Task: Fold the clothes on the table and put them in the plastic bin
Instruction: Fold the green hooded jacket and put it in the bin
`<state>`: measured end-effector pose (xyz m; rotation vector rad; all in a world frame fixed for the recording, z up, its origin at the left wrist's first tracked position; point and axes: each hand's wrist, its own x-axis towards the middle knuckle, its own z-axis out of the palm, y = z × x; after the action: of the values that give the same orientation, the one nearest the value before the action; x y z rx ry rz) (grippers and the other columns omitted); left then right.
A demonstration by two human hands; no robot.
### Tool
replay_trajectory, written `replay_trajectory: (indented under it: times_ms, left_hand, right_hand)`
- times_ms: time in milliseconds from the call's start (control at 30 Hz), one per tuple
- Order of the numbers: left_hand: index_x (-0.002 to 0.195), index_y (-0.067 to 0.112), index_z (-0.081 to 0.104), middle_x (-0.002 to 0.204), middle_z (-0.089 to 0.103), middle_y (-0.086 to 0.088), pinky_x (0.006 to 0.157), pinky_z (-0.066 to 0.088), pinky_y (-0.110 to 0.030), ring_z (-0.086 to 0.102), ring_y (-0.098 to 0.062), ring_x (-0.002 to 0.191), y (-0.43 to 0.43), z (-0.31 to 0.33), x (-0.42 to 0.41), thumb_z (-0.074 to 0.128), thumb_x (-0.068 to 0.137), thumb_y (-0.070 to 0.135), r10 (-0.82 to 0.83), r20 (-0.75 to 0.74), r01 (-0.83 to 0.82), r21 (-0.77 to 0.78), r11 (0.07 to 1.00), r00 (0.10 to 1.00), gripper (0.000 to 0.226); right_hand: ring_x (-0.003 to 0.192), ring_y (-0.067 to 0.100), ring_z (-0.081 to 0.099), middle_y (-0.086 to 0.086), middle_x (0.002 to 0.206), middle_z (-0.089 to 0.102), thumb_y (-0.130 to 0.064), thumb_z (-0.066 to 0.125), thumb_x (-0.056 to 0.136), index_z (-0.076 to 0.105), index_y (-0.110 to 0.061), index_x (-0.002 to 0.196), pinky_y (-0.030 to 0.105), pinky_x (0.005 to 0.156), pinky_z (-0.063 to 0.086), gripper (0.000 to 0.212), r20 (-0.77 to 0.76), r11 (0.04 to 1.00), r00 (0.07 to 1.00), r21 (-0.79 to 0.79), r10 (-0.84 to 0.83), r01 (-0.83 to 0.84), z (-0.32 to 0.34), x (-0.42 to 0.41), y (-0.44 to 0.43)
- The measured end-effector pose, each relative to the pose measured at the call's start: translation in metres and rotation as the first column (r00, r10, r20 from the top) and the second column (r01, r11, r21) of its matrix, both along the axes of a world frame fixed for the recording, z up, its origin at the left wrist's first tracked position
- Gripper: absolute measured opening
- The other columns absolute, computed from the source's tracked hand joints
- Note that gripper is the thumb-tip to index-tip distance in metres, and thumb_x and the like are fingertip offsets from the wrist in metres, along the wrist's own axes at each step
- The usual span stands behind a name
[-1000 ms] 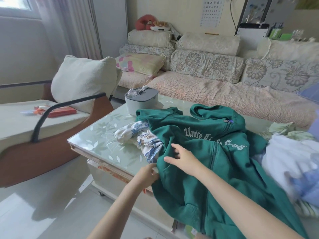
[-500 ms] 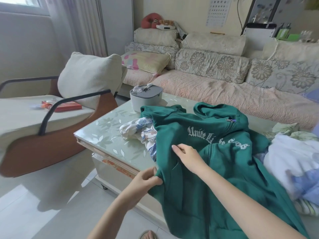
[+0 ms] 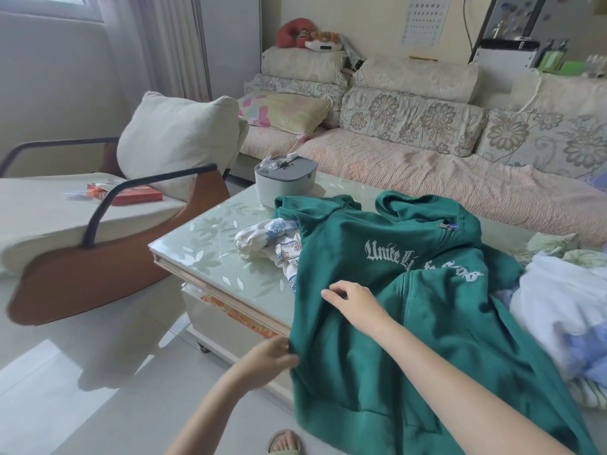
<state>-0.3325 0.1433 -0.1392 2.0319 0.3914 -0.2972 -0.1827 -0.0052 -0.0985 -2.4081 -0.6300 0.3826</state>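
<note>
A green hoodie (image 3: 377,257) with white lettering lies spread on the glass-topped table (image 3: 210,244), its lower part hanging over the near edge. My left hand (image 3: 269,357) pinches the hoodie's left side edge just below the table's rim. My right hand (image 3: 353,302) rests on the hoodie's front near that edge, thumb and fingers lightly curled on the cloth. A white and blue patterned garment (image 3: 272,244) lies crumpled under the hoodie's left side. A pile of white, blue and pale green clothes (image 3: 558,300) sits at the right. No plastic bin is recognisable.
A grey lidded container (image 3: 285,182) stands at the table's far left. An armchair (image 3: 98,224) with a cream cushion is left of the table, a long floral sofa (image 3: 427,152) behind it. My sandalled foot (image 3: 285,443) shows on the tiled floor.
My left hand has slid down the hoodie's side edge to below the table rim. The right hand stays on the front. The view has shifted slightly.
</note>
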Motion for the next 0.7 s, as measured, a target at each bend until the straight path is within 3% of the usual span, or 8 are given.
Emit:
replay_trajectory:
  times_ms: [67, 200, 300, 400, 467, 533, 600, 700]
  left_hand:
    - [0.108, 0.029, 0.055, 0.099, 0.066, 0.014, 0.078, 0.044, -0.005, 0.060, 0.011, 0.085, -0.005, 0.003, 0.002, 0.059, 0.092, 0.025, 0.160, 0.129, -0.140, -0.155, 0.978, 0.979, 0.017]
    - [0.110, 0.018, 0.058, 0.087, 0.071, 0.002, 0.071, 0.051, -0.019, 0.068, -0.006, 0.077, -0.013, -0.004, 0.007, 0.072, 0.083, 0.027, 0.354, 0.189, -0.282, -0.326, 0.902, 0.916, 0.032]
    - [0.104, 0.016, 0.067, 0.096, 0.073, -0.004, 0.079, 0.055, -0.036, 0.070, -0.015, 0.087, -0.012, -0.001, 0.008, 0.068, 0.076, 0.032, 0.334, 0.165, -0.239, -0.424, 0.874, 0.928, 0.032]
    - [0.106, 0.020, 0.066, 0.103, 0.072, -0.002, 0.087, 0.054, -0.040, 0.069, -0.018, 0.094, -0.010, -0.003, 0.007, 0.060, 0.089, 0.019, 0.419, 0.149, -0.282, -0.539, 0.794, 0.896, 0.018]
    - [0.108, 0.029, 0.060, 0.110, 0.069, 0.004, 0.095, 0.049, -0.040, 0.065, -0.015, 0.102, -0.007, -0.010, 0.005, 0.047, 0.097, 0.016, 0.466, 0.124, -0.343, -0.520, 0.782, 0.876, 0.022]
    - [0.106, 0.033, 0.055, 0.114, 0.064, 0.008, 0.099, 0.046, -0.042, 0.061, -0.013, 0.107, -0.008, -0.014, 0.002, 0.039, 0.100, 0.019, 0.454, 0.085, -0.365, -0.474, 0.801, 0.887, 0.022]
    - [0.104, 0.032, 0.052, 0.114, 0.061, 0.007, 0.100, 0.045, -0.041, 0.059, -0.013, 0.108, -0.011, -0.018, -0.001, 0.035, 0.101, 0.019, 0.439, 0.058, -0.374, -0.434, 0.820, 0.897, 0.021]
    - [0.104, 0.030, 0.050, 0.116, 0.059, 0.004, 0.102, 0.042, -0.038, 0.056, -0.014, 0.109, -0.011, -0.023, 0.001, 0.034, 0.101, 0.017, 0.409, 0.093, -0.357, -0.341, 0.870, 0.908, 0.021]
  right_hand:
    - [0.102, 0.013, 0.059, -0.009, 0.107, 0.066, -0.046, 0.059, 0.086, 0.064, -0.025, 0.105, 0.036, 0.091, 0.047, 0.029, 0.005, 0.999, 1.000, 0.014, 0.028, -0.028, -0.001, -0.002, 0.006]
    - [0.102, 0.013, 0.062, -0.009, 0.110, 0.067, -0.041, 0.065, 0.082, 0.063, -0.025, 0.112, 0.037, 0.093, 0.048, 0.034, -0.012, 0.996, 1.000, 0.091, -0.006, 0.007, -0.009, -0.007, 0.011]
    - [0.099, 0.011, 0.062, -0.010, 0.108, 0.067, -0.046, 0.066, 0.081, 0.064, -0.026, 0.110, 0.035, 0.091, 0.049, 0.035, 0.009, 0.997, 1.000, 0.082, -0.010, 0.009, -0.012, -0.008, 0.012]
    - [0.094, 0.011, 0.060, -0.009, 0.107, 0.065, -0.038, 0.063, 0.085, 0.063, -0.024, 0.110, 0.032, 0.085, 0.049, 0.028, 0.059, 0.995, 0.997, 0.089, -0.049, 0.044, -0.008, -0.009, 0.012]
    - [0.092, 0.014, 0.057, -0.006, 0.106, 0.063, -0.021, 0.058, 0.089, 0.062, -0.022, 0.112, 0.033, 0.083, 0.048, 0.023, 0.197, 0.989, 0.977, 0.140, -0.078, 0.051, -0.001, -0.005, 0.014]
    - [0.102, 0.018, 0.051, -0.003, 0.113, 0.061, -0.001, 0.052, 0.087, 0.061, -0.017, 0.117, 0.033, 0.093, 0.042, 0.035, 0.377, 0.987, 0.926, 0.146, 0.012, -0.073, 0.010, 0.005, 0.022]
    - [0.122, 0.018, 0.040, -0.004, 0.135, 0.053, 0.007, 0.046, 0.086, 0.053, -0.018, 0.132, 0.027, 0.105, 0.031, 0.053, 0.439, 0.974, 0.877, 0.017, 0.196, -0.226, 0.025, 0.016, 0.036]
    - [0.138, 0.016, 0.023, -0.010, 0.154, 0.028, 0.007, 0.043, 0.089, 0.031, -0.029, 0.146, 0.033, 0.110, 0.025, 0.069, 0.375, 0.915, 0.838, -0.233, 0.396, -0.329, 0.041, 0.030, 0.059]
